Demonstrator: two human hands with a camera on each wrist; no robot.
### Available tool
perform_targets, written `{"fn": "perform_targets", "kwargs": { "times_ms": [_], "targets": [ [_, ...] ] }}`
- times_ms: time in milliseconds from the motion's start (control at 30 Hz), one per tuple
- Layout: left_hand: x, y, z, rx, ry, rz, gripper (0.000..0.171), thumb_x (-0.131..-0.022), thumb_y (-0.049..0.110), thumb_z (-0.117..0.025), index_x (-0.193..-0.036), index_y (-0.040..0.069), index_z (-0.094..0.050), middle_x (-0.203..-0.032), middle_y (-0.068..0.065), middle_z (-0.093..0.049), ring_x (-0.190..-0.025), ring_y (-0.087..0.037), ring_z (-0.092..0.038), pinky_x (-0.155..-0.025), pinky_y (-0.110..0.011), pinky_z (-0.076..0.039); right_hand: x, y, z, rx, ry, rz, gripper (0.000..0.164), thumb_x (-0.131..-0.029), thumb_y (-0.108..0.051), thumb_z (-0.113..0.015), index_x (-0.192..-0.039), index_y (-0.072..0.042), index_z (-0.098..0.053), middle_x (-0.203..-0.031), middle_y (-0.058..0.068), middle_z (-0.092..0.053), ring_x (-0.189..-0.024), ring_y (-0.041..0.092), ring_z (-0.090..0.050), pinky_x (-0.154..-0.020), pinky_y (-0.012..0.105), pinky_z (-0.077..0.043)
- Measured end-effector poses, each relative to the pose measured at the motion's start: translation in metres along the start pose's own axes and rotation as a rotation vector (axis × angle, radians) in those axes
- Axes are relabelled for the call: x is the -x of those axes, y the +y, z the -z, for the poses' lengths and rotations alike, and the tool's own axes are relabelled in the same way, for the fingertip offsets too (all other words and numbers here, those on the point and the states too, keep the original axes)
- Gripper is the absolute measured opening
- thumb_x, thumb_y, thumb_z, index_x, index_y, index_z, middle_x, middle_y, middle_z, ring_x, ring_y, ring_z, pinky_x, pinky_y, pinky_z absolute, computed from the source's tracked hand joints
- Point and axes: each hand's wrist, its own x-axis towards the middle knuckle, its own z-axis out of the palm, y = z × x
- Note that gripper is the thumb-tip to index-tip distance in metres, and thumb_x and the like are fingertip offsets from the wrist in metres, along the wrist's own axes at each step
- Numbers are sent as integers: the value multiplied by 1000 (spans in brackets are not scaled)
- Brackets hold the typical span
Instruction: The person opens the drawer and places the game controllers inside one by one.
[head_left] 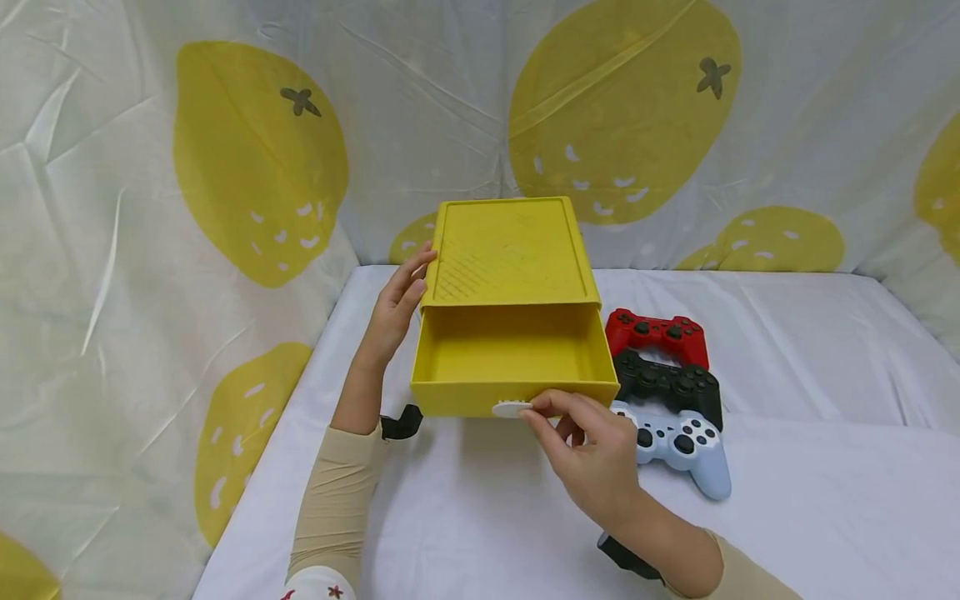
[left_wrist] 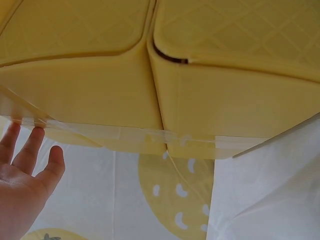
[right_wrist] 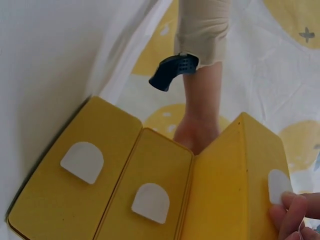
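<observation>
One big lemon-print cloth [head_left: 420,108] is hung behind one white-covered table [head_left: 825,350]. On the table, one yellow drawer box [head_left: 517,250] is seen, with three drawers: one top drawer [head_left: 450,400] is pulled out, and two lower drawers [right_wrist: 155,165] [right_wrist: 55,200] are pushed in. At its right, one red controller [head_left: 656,332], one black controller [head_left: 667,382] and one light blue controller [head_left: 675,443] are lined up. The two hands are held apart. The box's left side is touched by the left hand [head_left: 393,308], fingers stretched. One little white handle [head_left: 512,409], on the top drawer, is pinched by the right hand [head_left: 596,454]. Two more white handles [right_wrist: 84,162] [right_wrist: 151,203] are seen below.
</observation>
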Motion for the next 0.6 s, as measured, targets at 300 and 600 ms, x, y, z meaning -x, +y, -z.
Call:
{"fn": "perform_targets", "kwargs": {
  "times_ms": [300, 600],
  "targets": [
    [0, 2, -1, -9, 4, 9, 73, -97, 52, -53, -143, -4, -41, -157, -3, -32, -141, -26, -32, -114, -47, -25, 4, -5, 3, -35, -4, -2, 31, -90, -36, -68, -91, -5, -72, -78, 4, -70, -53, 7, -47, -47, 18, -41],
    [0, 1, -1, -6, 3, -2, 75, -97, 53, -54, -143, -5, -41, -157, -5, -31, -142, -33, -28, -115, -49, -23, 9, -7, 6, -23, -33, -48, 16, -85, -19, -77, -91, -6, -72, -80, 4, -71, -53, 6, -47, -48, 16, -41]
  ]
}}
